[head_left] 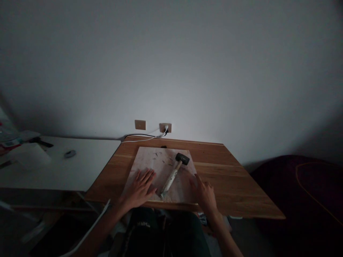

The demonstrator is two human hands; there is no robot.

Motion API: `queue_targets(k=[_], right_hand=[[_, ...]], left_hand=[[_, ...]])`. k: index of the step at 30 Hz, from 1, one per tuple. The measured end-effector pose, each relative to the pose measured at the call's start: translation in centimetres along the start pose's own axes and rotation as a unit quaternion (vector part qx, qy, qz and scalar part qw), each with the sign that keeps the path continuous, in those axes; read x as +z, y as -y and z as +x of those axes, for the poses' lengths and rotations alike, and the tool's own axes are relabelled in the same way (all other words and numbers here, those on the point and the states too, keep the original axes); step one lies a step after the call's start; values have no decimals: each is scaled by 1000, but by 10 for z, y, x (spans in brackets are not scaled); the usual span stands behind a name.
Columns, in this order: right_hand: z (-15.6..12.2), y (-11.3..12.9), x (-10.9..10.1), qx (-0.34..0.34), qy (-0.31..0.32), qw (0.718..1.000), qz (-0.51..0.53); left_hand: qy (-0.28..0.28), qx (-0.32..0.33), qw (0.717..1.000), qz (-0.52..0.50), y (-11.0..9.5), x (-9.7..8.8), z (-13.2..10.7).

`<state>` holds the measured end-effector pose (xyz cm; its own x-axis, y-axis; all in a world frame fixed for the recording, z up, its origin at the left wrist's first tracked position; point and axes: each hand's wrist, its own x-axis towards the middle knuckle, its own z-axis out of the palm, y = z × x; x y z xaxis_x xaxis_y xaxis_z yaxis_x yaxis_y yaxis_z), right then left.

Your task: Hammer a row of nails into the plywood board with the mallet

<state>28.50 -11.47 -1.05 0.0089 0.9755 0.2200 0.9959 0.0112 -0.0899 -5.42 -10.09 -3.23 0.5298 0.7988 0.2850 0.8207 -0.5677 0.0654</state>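
A pale square board (150, 162) lies on a wooden table (235, 185). On the board rests a hammer (174, 172) with a black head and a light, worn handle, its head pointing away from me. My left hand (140, 189) lies flat on the board's near left part, fingers spread. My right hand (205, 194) rests at the board's near right edge, fingers loosely stretched and holding nothing. A few small dark bits (158, 154) lie scattered on the board's far side.
A white table (66, 167) adjoins on the left with a small round object (70, 154) and clutter at its far left. Two wall plates (152, 125) sit above the table's back edge, cables (144, 137) running from one. A dark seat (302, 192) stands at right.
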Motion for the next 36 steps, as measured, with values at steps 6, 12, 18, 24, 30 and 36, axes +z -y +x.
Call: queue_targets(k=[6,12,18,24,30,36], right_hand=[[1,76,-2,-71,20,992,100],[0,134,12,-108,20,977,182],[-3,123,38,-74,-52,903,420],[-2,113,37,-63,-77,882,461],[-4,115,39,-60,-89,878,466],[-3,114,43,-84,-90,888,444]], left_hand=[[80,-84,992,-58,77,-36,-39],[53,-179,982,-39,124,-48,-70],[-159,-180,969,-51,133,-46,-84],[-281,-227,928,-92,136,-54,-75],[-206,-350,901,-150,144,-59,-77],[-197,-309,929,-60,167,-54,-83]])
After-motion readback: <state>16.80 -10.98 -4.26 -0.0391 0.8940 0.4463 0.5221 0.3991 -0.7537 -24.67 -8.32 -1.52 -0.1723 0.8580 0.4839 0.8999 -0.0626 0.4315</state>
